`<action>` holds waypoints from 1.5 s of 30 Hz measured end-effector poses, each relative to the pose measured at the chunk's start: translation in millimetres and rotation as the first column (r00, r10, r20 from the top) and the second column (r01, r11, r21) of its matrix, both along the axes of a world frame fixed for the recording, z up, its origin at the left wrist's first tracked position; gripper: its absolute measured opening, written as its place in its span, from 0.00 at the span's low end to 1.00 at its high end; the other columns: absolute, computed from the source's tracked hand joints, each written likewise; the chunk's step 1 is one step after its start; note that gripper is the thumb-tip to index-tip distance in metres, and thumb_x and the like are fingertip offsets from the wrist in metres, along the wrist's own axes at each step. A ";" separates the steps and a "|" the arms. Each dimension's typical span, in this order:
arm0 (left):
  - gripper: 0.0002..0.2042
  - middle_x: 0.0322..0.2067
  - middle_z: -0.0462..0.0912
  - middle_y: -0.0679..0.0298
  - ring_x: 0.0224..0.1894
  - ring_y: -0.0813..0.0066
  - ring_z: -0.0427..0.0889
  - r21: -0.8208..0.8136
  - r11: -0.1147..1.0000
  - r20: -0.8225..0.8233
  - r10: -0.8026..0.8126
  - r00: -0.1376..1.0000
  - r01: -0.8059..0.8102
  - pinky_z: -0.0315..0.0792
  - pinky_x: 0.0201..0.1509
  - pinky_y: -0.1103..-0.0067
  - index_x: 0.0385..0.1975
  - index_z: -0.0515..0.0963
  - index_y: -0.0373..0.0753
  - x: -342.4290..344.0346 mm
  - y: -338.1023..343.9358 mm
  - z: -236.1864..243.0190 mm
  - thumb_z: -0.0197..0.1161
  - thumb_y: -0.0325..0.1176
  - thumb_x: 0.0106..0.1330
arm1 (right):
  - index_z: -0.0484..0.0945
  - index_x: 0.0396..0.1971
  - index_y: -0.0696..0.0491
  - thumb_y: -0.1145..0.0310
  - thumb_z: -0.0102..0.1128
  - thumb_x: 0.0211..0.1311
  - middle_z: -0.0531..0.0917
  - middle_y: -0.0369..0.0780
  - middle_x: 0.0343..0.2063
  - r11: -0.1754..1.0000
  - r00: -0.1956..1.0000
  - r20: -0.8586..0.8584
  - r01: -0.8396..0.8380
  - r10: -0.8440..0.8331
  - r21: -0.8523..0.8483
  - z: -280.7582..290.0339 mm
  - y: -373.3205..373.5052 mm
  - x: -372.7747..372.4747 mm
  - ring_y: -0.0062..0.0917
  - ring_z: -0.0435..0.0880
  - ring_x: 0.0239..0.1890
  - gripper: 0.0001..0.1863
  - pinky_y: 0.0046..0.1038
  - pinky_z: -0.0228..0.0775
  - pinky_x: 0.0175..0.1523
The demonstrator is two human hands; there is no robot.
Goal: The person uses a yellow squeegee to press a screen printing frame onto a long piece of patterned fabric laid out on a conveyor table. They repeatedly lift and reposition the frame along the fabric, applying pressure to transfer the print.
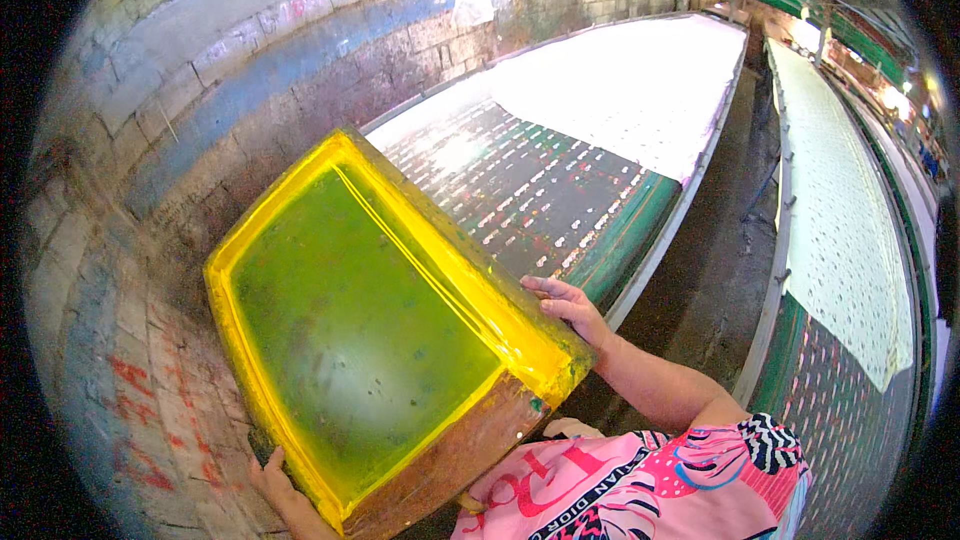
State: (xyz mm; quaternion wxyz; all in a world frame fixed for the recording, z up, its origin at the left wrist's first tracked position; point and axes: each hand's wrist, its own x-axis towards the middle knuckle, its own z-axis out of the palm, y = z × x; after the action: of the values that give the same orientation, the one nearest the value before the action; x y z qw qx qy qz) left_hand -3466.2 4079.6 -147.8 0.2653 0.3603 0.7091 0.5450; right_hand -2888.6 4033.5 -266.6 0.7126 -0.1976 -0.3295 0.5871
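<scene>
1. Screen-printing frame (365, 325): tilted before the person's torso, by the near end of a long printing table (535, 185), held between both hands.
2. Its deep walls look stiff and, I judge, moderately heavy; bulk makes it awkward, and the glossy yellow border (225, 292) may be slippery.
3. Green mesh (340, 270) is likely taut and easily punctured, so opposite rigid sides are the place to hold.
4. Right hand (572, 308) holds the right side, fingers slightly apart against it.
5. Left hand (272, 485) clasps the lower left edge, palm hidden.
6. White fabric (620, 80) covers the table's farther stretch; a block wall (170, 110) stands left.
</scene>
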 end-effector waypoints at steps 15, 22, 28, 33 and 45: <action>0.40 0.74 0.73 0.38 0.71 0.48 0.78 -0.039 0.998 -0.015 0.056 0.998 -0.057 0.78 0.69 0.58 0.80 0.63 0.24 96.3 19.6 -43.1 0.72 0.19 0.67 | 0.75 0.74 0.59 0.77 0.63 0.73 0.86 0.48 0.65 0.989 0.999 -0.019 -0.030 0.028 -0.144 -20.2 5.2 108.2 0.33 0.89 0.63 0.30 0.38 0.81 0.70; 0.42 0.68 0.80 0.43 0.64 0.47 0.82 -0.087 0.992 -0.025 0.093 0.995 -0.095 0.77 0.71 0.58 0.79 0.66 0.25 163.7 32.4 -69.2 0.73 0.21 0.61 | 0.75 0.75 0.58 0.79 0.63 0.73 0.86 0.47 0.65 0.984 0.999 0.012 0.043 -0.042 -0.171 -17.5 -13.0 159.8 0.32 0.89 0.62 0.30 0.37 0.81 0.69; 0.39 0.65 0.82 0.46 0.59 0.49 0.86 -0.059 0.991 0.063 -0.115 0.991 0.119 0.82 0.64 0.61 0.77 0.69 0.26 209.9 56.4 -72.5 0.72 0.19 0.61 | 0.75 0.75 0.59 0.78 0.64 0.73 0.85 0.47 0.66 0.988 0.998 -0.053 0.039 -0.047 -0.153 -40.9 -9.8 220.8 0.32 0.89 0.63 0.31 0.38 0.80 0.71; 0.28 0.56 0.87 0.50 0.52 0.54 0.88 -0.004 0.998 -0.046 0.066 0.997 -0.067 0.84 0.58 0.63 0.66 0.79 0.28 320.5 61.2 -72.5 0.69 0.18 0.63 | 0.74 0.76 0.60 0.77 0.64 0.74 0.84 0.46 0.68 0.991 0.988 -0.152 -0.023 0.003 -0.130 -71.6 18.9 311.7 0.32 0.87 0.65 0.31 0.35 0.79 0.72; 0.24 0.51 0.89 0.50 0.48 0.54 0.89 0.014 0.994 -0.084 -0.104 0.991 0.105 0.84 0.53 0.63 0.61 0.82 0.26 516.1 65.8 -46.3 0.64 0.15 0.63 | 0.73 0.76 0.59 0.72 0.65 0.77 0.87 0.44 0.62 0.987 0.992 -0.124 -0.025 0.005 -0.162 -62.0 53.3 512.1 0.26 0.89 0.58 0.30 0.31 0.81 0.65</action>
State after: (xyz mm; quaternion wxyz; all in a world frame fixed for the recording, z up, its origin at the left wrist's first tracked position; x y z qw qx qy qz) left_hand -2950.1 4145.4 -194.1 0.2604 0.4216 0.6947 0.5214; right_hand -2376.5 4086.8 -328.6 0.7085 -0.2160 -0.2373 0.6285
